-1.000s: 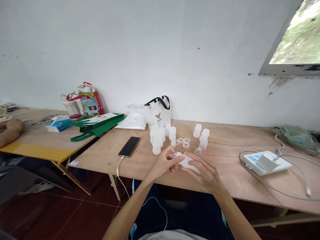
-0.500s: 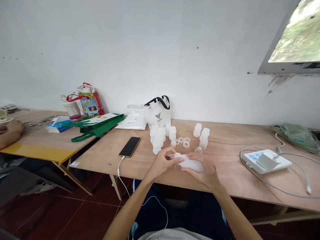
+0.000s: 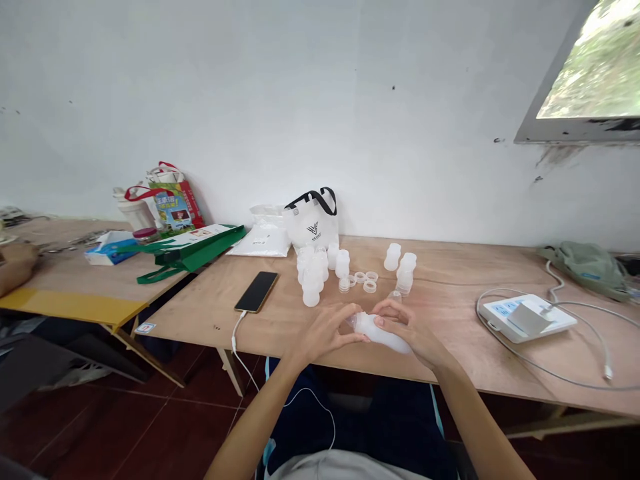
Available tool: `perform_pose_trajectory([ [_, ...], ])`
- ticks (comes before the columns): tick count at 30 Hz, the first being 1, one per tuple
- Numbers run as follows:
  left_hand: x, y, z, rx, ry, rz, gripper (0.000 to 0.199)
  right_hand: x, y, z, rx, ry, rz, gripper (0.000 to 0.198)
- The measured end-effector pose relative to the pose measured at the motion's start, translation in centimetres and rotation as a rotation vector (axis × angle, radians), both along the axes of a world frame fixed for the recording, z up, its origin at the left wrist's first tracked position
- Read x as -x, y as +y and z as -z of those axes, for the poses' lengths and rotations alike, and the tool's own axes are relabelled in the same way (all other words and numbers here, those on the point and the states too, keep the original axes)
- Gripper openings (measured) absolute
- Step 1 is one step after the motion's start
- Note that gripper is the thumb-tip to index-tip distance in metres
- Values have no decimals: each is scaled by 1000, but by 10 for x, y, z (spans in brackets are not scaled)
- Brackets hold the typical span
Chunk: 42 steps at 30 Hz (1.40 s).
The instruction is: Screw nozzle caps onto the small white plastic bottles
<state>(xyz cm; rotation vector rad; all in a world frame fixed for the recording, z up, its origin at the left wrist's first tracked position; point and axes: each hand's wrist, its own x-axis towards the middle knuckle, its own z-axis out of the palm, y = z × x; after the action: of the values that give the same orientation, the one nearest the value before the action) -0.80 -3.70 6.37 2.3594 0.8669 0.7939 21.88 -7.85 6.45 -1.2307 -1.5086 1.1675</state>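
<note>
A frosted white baby bottle lies sideways above the table's front edge, its clear top pointing left. My right hand grips the bottle's body, with thumb and fingers around it. Around the clear nipple-like top at the other end, my left hand has its fingers and thumb closed; they partly cover it. Just behind my right hand is a small clear nipple. Several white ring collars lie beyond my hands, between a cluster of frosted bottles and more bottles on the right.
A phone on a charging cable lies to the left. At the back stand a white tote bag and a white plastic package. A power strip with cables is on the right. Another person's hand shows far left.
My left fingers have shifted on the bottle's top end, and my right hand's grip has turned around the body. The bottle sits slightly lower, and the view has shifted a little.
</note>
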Motion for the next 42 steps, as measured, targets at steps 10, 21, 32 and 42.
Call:
perform_pose_trajectory([
  [10, -10, 8, 18, 236, -173, -190, 40, -21, 28, 36, 173, 47, 18, 51],
  [21, -8, 18, 37, 597, -294, -189, 49, -13, 29, 43, -282, -127, 129, 29],
  [32, 15, 16, 14, 589, -319, -276, 48, 13, 22, 38, -541, -144, 82, 24],
  [42, 19, 3, -12, 510, -397, -188, 57, 6, 8, 26, -173, 54, 166, 34],
])
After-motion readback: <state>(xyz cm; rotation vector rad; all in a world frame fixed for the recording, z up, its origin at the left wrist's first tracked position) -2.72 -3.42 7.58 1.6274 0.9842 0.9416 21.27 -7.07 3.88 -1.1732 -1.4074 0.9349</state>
